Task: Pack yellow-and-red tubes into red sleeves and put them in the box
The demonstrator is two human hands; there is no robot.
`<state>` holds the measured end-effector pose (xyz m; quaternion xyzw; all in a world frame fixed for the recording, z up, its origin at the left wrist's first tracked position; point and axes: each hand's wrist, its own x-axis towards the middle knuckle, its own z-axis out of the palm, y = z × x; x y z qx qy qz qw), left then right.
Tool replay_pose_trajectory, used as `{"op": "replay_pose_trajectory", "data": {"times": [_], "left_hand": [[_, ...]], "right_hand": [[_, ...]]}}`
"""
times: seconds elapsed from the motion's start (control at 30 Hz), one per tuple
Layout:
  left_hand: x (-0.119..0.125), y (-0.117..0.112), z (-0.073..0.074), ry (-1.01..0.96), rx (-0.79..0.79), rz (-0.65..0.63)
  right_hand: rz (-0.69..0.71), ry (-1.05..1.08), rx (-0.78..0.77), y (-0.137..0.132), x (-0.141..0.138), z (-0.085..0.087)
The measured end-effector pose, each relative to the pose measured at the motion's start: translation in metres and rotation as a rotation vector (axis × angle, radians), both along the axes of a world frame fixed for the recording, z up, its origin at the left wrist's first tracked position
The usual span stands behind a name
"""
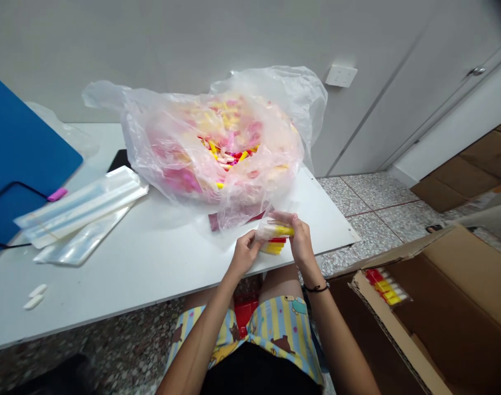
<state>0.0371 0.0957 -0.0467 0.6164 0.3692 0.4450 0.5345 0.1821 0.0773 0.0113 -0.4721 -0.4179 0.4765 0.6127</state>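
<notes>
At the table's front edge, my left hand (245, 253) pinches the left end of a small clear plastic packet (274, 246). Red and yellow stick-shaped pieces lie side by side inside it. My right hand (302, 240) is closed around the packet's right side, its fingers bent near a yellow piece. Just behind both hands rests a large translucent plastic bag (168, 137), its mouth partly open. Many loose red, yellow, pink and white stick-shaped pieces (229, 158) show through that opening. A dark red strip (217, 221) lies partly under the bag's front.
Flat clear plastic sleeves (84, 211) lie on the white table (123, 285) at left, near a blue board (24, 159) and two white oval pieces (35, 296). Right of the table stands an open cardboard box (451, 307) with a filled packet (385, 286) inside near its edge.
</notes>
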Motion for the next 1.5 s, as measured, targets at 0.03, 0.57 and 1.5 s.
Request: {"op": "replay_pose_trajectory", "data": {"times": [0.03,0.57,1.5], "left_hand": [[0.000,-0.001,-0.002,0.017,0.010,0.016],[0.007,-0.010,0.001,0.087,-0.070,0.027],[0.000,-0.005,0.006,0.176,-0.245,-0.160]], "right_hand": [[-0.016,0.001,-0.008,0.000,-0.001,0.000],[-0.153,-0.051,-0.196,0.016,0.012,-0.015],[-0.154,0.524,-0.275,0.010,0.008,-0.055]]}}
